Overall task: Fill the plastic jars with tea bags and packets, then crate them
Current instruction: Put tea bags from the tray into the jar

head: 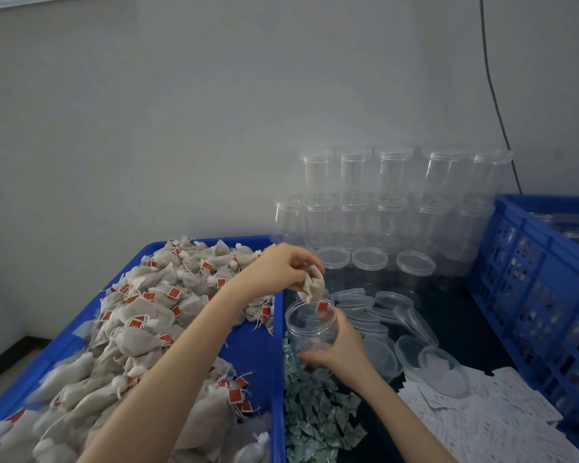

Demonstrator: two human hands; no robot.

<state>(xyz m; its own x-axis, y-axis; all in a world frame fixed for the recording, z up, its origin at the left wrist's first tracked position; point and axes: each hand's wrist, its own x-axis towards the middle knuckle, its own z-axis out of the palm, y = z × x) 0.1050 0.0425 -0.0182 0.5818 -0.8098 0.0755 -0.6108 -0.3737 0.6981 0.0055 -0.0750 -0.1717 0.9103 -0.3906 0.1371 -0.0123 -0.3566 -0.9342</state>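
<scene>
1. Two bare hands work over one open plastic jar [311, 324], which stands upright just right of the blue tray [276, 362], at its right wall.
2. Right hand [343, 350]: its fingers curl round the lower part of the jar from the right, so this grip is grasping the jar.
3. Left hand [281, 267]: it hangs just above the jar's mouth, its grip clenched on a bunch of tea bags [313, 285]; one red tag [322, 307] dangles at the jar's rim.
4. Inside the jar, near the bottom, at least one tea bag shows blurred through the clear wall.
5. Left of the jar, the blue tray holds a heap of loose tea bags [141, 332] with red tags and white strings.
6. Just below the jar, beside the tray wall, lies a pile of small green packets [315, 416].
7. Right of the jar, loose clear lids [386, 304] lie scattered on the dark tabletop [462, 315]; further right and nearer, white packets [482, 412] are spread flat.
8. Behind the jar, capped empty jars [391, 192] are stacked in rows against the wall.
9. Far right of the jar stands a blue crate [528, 275] with slotted sides.
</scene>
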